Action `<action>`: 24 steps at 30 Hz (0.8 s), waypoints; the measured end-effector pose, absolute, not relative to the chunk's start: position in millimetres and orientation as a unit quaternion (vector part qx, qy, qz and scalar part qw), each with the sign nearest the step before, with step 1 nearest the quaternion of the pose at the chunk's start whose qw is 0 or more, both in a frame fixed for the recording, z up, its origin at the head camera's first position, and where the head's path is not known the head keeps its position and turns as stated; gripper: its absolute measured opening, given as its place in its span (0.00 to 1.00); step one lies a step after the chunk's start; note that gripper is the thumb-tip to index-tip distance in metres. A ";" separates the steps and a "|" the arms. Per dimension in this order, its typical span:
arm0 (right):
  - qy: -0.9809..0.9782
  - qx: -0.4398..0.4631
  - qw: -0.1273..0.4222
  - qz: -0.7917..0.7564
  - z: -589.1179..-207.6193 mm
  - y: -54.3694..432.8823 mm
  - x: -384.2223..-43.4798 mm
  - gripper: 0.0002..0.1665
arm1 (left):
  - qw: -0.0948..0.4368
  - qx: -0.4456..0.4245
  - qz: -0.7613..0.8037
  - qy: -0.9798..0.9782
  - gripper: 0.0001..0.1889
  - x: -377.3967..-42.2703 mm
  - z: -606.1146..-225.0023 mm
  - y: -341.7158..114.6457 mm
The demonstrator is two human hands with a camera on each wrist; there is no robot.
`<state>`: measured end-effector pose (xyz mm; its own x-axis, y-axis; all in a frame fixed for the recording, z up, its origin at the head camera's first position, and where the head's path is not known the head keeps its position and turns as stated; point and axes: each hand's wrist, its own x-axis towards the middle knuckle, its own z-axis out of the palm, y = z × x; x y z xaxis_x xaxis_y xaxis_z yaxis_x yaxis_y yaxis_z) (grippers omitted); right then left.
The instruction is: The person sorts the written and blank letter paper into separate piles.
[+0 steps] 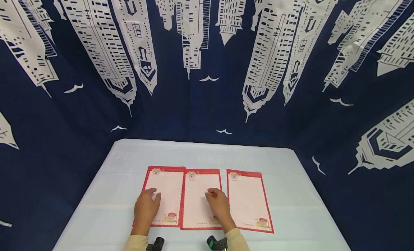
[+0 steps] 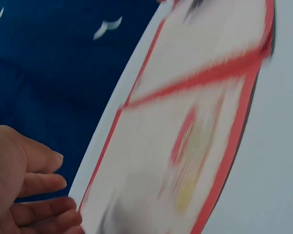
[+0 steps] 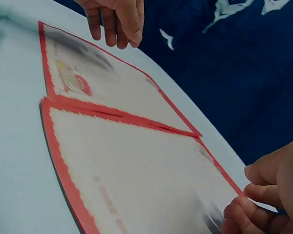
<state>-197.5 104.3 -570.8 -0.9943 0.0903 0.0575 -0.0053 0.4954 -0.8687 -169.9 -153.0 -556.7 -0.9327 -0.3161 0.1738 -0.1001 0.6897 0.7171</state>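
Three white paper sheets with red borders lie side by side. The left sheet meets the middle sheet, their red edges overlapping in the head view. A narrow gap separates the right sheet. My left hand hovers at the left sheet's outer side, thumb and fingers apart with nothing between them. Over the middle sheet's right side is my right hand, its fingers loosely bent and holding nothing. The right wrist view shows this hand beside the sheet's edge, thumb parted from the fingers.
The sheets rest on a white-covered table. Behind it and at both sides hangs a dark blue cloth printed with white buildings and birds. Small dark devices sit at both wrists, beside light sleeves.
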 end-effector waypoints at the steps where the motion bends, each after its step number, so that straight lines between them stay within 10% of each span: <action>1: -0.864 -0.031 0.055 0.499 -570.1 109.1 -197.6 0.13 | 0.143 0.100 -0.394 -0.902 0.15 -170.0 -557.4 -146.5; 24: -0.885 -0.091 0.096 0.447 -580.0 142.4 -190.0 0.13 | 0.096 -0.025 -0.387 -0.917 0.17 -167.0 -568.6 -75.0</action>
<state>-190.0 142.4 -580.0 -0.9650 0.2471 0.0881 0.0759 0.5842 -0.8080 -167.0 -75.0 -568.6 -0.9801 -0.0282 0.1964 0.1211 0.6991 0.7047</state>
